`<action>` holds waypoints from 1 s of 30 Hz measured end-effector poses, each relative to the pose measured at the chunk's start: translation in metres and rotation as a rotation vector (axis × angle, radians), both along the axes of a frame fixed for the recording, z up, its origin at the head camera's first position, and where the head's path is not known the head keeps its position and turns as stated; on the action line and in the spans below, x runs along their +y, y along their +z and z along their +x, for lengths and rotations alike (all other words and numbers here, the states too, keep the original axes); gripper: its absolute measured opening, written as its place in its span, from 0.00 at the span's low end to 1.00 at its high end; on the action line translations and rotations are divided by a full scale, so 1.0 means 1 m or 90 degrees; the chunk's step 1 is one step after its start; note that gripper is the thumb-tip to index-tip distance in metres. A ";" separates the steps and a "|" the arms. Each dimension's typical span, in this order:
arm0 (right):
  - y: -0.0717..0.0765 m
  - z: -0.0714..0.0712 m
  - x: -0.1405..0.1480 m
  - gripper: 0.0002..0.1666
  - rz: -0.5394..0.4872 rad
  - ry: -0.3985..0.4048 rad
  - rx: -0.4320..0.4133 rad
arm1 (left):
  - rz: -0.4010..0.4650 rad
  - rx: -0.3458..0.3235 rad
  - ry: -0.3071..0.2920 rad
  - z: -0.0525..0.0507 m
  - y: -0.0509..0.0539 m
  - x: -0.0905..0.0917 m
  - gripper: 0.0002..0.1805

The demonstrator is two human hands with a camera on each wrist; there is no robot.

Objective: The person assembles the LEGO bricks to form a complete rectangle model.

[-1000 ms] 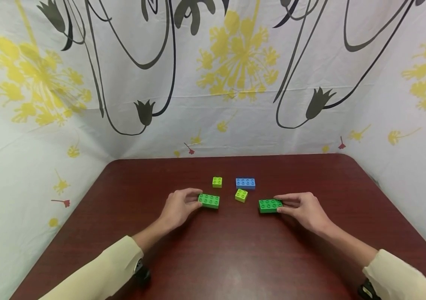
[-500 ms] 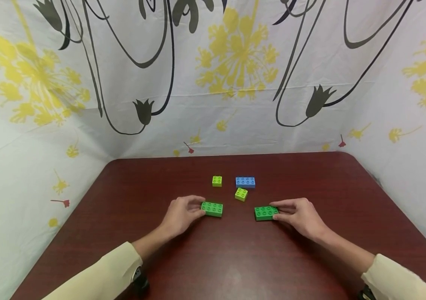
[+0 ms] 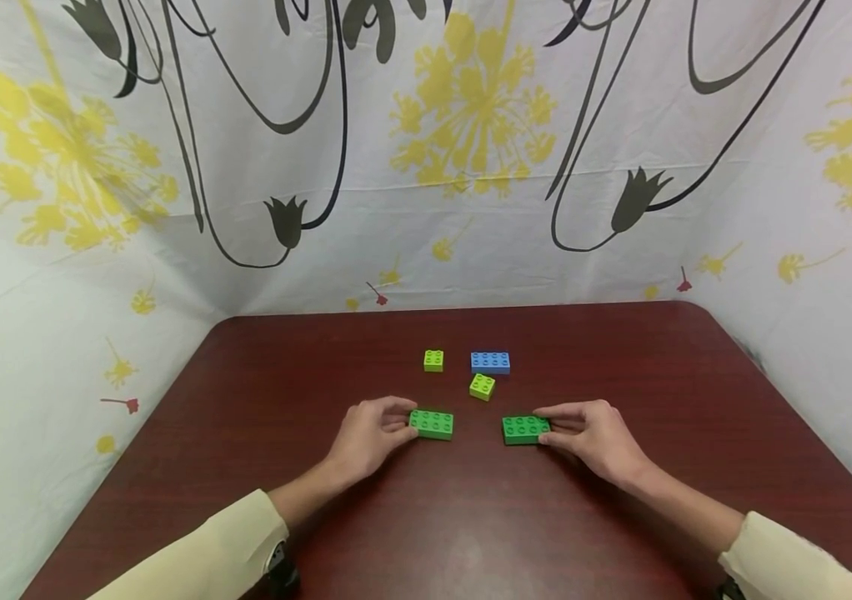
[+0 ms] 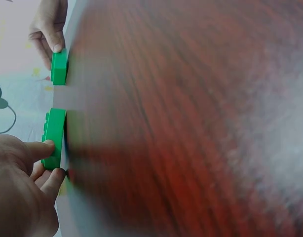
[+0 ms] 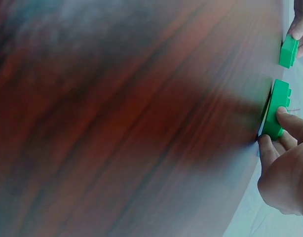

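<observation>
My left hand (image 3: 368, 435) pinches one end of a green toy brick (image 3: 432, 424) between thumb and fingers, studs facing up. Across a short gap, a second green toy brick (image 3: 524, 430) is pinched at its right end by my right hand (image 3: 600, 439). The two bricks stand nearly end to end, apart from each other. In the left wrist view, the near green brick (image 4: 54, 138) tilts slightly, with a dark gap along its underside. The right wrist view has its near green brick (image 5: 277, 109) in the same sort of grip, with a thin gap beneath.
Behind the hands, a blue brick (image 3: 489, 362) and two small lime bricks, one at the left (image 3: 433, 361) and one nearer (image 3: 482, 387), lie on the dark red-brown table (image 3: 306, 358). A patterned white cloth (image 3: 366, 208) hangs along the table's far and side edges.
Both hands have drawn their green bricks nearer to me and toward each other, narrowing the gap between them. The blue and lime bricks have stayed in place.
</observation>
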State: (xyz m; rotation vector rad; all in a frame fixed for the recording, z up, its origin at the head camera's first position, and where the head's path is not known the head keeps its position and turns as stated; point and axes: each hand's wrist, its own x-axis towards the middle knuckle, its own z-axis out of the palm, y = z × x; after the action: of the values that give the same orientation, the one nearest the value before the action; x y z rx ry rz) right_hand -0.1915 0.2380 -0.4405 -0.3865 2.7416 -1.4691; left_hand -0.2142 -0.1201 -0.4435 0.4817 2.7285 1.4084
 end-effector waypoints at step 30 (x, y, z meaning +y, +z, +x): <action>-0.008 0.004 -0.022 0.22 0.044 0.031 0.071 | -0.028 0.036 -0.052 0.016 -0.002 0.022 0.20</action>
State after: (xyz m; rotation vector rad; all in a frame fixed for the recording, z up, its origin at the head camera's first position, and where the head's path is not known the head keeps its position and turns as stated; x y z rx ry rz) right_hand -0.1875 0.2158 -0.4489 -0.5466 2.8363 -1.3786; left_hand -0.1984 -0.0985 -0.4455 0.6312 2.7426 1.3329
